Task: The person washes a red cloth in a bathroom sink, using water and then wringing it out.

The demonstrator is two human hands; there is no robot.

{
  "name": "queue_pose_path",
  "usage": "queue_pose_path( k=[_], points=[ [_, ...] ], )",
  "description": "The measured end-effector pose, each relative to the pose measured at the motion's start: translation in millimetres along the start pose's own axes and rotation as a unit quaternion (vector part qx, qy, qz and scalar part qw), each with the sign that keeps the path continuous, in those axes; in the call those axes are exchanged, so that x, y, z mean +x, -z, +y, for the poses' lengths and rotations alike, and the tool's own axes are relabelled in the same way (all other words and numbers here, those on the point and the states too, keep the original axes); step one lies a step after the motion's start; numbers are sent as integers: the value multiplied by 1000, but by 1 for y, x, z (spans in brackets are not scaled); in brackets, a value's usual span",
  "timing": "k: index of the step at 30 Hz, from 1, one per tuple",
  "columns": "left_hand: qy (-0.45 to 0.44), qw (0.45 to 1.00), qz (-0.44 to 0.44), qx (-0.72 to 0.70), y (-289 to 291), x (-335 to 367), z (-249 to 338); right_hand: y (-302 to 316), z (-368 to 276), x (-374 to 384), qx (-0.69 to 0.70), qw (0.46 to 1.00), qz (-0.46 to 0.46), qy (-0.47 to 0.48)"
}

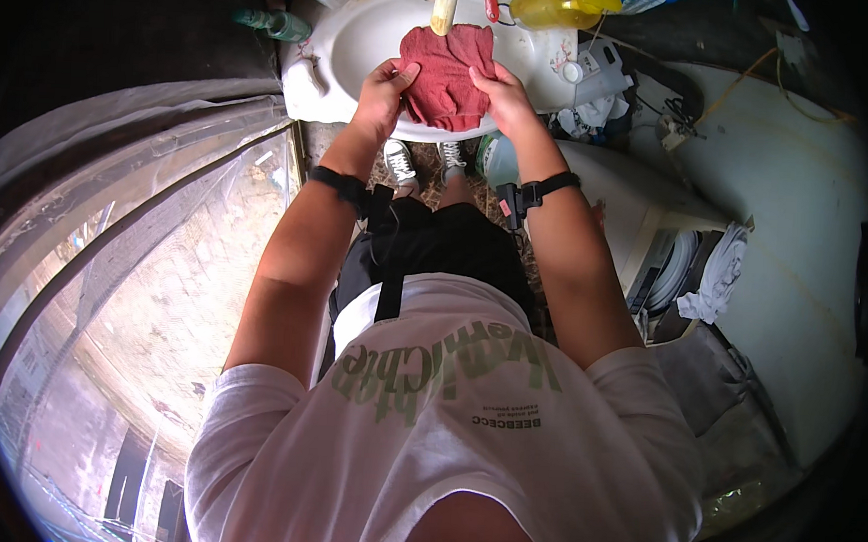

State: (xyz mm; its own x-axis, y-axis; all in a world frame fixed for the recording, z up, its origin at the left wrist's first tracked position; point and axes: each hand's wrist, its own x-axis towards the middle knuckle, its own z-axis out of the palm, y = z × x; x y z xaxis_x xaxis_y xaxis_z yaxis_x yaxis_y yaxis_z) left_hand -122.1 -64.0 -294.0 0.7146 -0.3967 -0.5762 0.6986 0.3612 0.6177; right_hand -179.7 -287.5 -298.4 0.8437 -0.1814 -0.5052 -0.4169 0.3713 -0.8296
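Observation:
A red cloth (449, 78) is spread between my two hands over the white washbasin (356, 50). Its left edge is pinched by my left hand (388, 87), thumb on top. My right hand (503, 92) grips the right edge the same way. The fingers beneath the cloth are hidden. Just beyond the cloth's far edge, a pale tap spout (444, 8) points down toward it. I cannot tell whether the two touch.
A green glass bottle (288, 26) lies left of the basin. At the right stand a yellow bottle (552, 7) and a whitish plastic jug (602, 73). Below the basin's right side is a bucket (498, 160). A white cloth (719, 276) hangs farther right.

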Motion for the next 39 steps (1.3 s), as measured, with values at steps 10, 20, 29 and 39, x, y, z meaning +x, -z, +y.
queue_pose_path(
  k=[10, 20, 29, 39],
  points=[
    [-35, 971, -93, 217, -33, -18, -1, -39, 13, -5, -204, 976, 12, 79],
    [-60, 990, 55, 118, 12, 1, 4, 20, -21, -4, -177, 972, 155, -17],
    [-149, 952, 192, 185, 34, 15, 0, 102, -38, 7, -440, 865, 197, 137],
    [-27, 918, 215, 332, 57, 27, -13, 61, -14, 20, -509, 838, 160, 115]
  ],
)
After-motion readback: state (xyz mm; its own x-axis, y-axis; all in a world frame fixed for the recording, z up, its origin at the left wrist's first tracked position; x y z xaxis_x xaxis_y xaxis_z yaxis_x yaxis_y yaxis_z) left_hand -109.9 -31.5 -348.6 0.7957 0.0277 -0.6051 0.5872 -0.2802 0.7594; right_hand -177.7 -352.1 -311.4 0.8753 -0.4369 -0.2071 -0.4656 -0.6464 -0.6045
